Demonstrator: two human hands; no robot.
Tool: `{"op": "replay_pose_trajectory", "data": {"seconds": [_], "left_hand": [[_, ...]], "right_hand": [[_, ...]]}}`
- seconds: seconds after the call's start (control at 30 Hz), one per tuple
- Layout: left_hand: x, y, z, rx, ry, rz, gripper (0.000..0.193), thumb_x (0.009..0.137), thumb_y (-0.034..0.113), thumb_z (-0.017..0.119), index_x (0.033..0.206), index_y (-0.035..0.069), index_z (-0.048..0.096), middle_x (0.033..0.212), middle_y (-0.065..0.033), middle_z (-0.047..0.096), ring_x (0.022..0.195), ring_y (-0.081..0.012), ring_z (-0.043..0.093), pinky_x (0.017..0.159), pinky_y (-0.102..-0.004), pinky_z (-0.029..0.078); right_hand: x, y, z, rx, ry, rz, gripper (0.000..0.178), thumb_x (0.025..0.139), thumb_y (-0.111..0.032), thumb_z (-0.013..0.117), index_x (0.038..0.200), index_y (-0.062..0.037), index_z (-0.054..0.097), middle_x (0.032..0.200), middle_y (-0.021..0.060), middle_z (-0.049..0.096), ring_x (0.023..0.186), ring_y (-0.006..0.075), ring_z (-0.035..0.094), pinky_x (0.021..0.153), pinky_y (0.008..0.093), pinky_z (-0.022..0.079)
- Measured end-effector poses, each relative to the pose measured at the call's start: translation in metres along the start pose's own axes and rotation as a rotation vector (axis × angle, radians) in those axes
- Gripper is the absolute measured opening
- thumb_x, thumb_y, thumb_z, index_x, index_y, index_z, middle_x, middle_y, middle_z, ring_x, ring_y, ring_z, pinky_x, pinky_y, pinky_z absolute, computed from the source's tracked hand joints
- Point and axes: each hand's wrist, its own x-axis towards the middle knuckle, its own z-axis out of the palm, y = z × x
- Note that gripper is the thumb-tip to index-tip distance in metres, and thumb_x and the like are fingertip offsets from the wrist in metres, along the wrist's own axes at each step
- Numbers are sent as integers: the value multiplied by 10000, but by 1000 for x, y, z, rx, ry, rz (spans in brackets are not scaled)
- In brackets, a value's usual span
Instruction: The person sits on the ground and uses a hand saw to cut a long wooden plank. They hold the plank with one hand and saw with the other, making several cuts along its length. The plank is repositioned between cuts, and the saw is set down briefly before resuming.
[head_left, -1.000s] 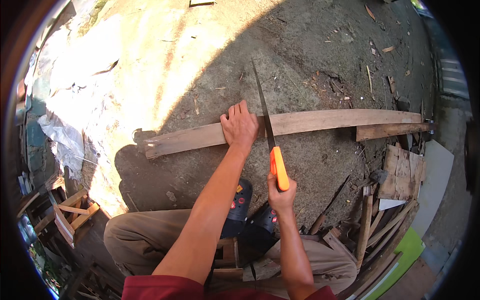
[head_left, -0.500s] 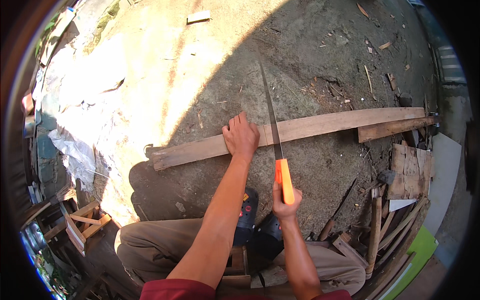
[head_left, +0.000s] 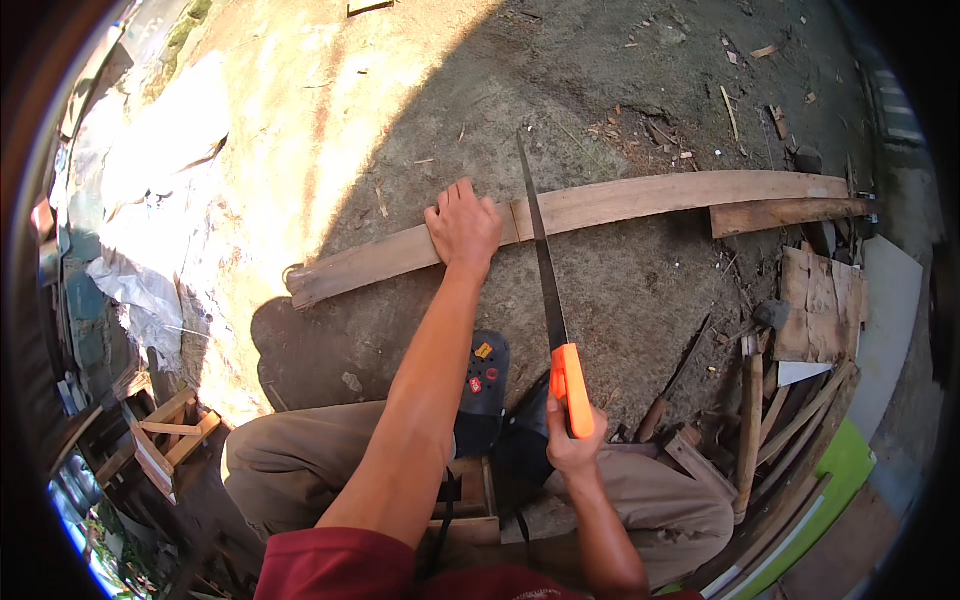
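A long pale wooden plank lies across the ground in front of me. My left hand presses down on its left part, fingers curled over the far edge. In my right hand is a handsaw with an orange handle; its dark, tapering blade points away from me and passes over the plank. A thin dark line crosses the plank between my left hand and the blade. Whether the teeth touch the wood, I cannot tell.
A darker board lies along the plank's right end. A dark shoe is just this side of the plank. Scrap wood and sticks are piled at the right, and a small wooden frame stands at the lower left.
The saw and my right hand have come back toward me, and the blade sits further right of the line. My left hand stays on the plank. The whole view has shifted slightly.
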Motion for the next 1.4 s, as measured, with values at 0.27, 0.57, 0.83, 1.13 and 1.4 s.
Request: {"op": "replay_pose_trajectory", "data": {"seconds": [0.27,0.57,0.83,1.13,1.4], "left_hand": [[0,3,-4,-20,-29,-13,399,923,254,488,1249,63,617,1219,-104,670,1183,-250,588,990,-435,395],[1,2,-7,-9,-74,-31,385,924,244,501,1243,65,623,1209,-109,671,1183,-247,585,995,-433,383],[-5,1,4,-26,-3,17,318,916,271,555,1160,77,618,1110,-103,652,1114,-244,575,951,-431,389],[-2,-2,-4,-32,-32,-40,267,903,233,542,1111,89,627,1120,-81,662,1128,-239,589,963,-431,385],[-1,-4,2,-8,24,20,238,920,273,556,1068,97,620,1098,-89,655,1119,-233,585,956,-436,398]], "right_hand": [[5,5,21,-50,-35,-65,96,894,0,691,815,-10,639,601,89,594,508,213,637,503,321,471],[-4,6,11,-47,-88,113,163,896,-14,701,761,-18,609,582,75,556,473,156,548,492,323,436],[-4,38,1,-25,-33,104,45,836,-2,653,799,12,675,585,58,572,523,147,595,525,297,472],[-72,20,-18,-198,-48,13,148,806,25,631,926,35,718,610,82,598,523,156,610,546,299,499],[60,2,53,11,13,174,164,902,-85,692,785,9,625,584,36,519,530,88,466,505,317,404]]}}
